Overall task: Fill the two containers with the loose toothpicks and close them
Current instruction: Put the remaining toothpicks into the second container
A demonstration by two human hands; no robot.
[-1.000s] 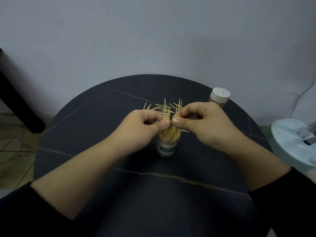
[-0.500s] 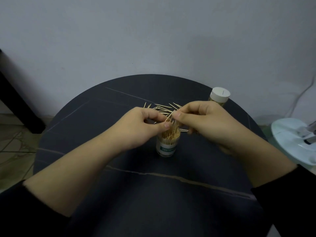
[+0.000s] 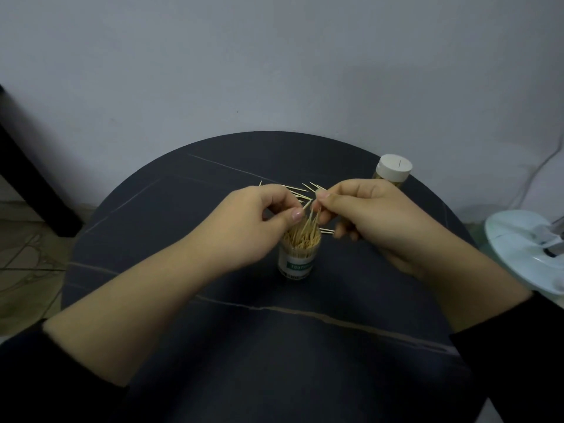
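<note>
Clear plastic toothpick container [image 3: 298, 261] with a green-and-white label stands open and upright mid-table, packed with upright wooden toothpicks [image 3: 302, 238]. The left hand [image 3: 256, 221] and right hand [image 3: 366, 212] each pinch a few of these jutting above its mouth. Loose toothpicks [image 3: 300, 190] lie just behind. A white-lidded second container [image 3: 392, 169] stands near the far right edge of the round dark table [image 3: 213, 346], before a pale grey wall [image 3: 274, 71].

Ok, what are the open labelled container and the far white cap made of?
The open cylindrical container looks like clear plastic: toothpicks show through its wall above the label; possibly glass. The round white cap looks like opaque plastic: evenly white, no glare.
</note>
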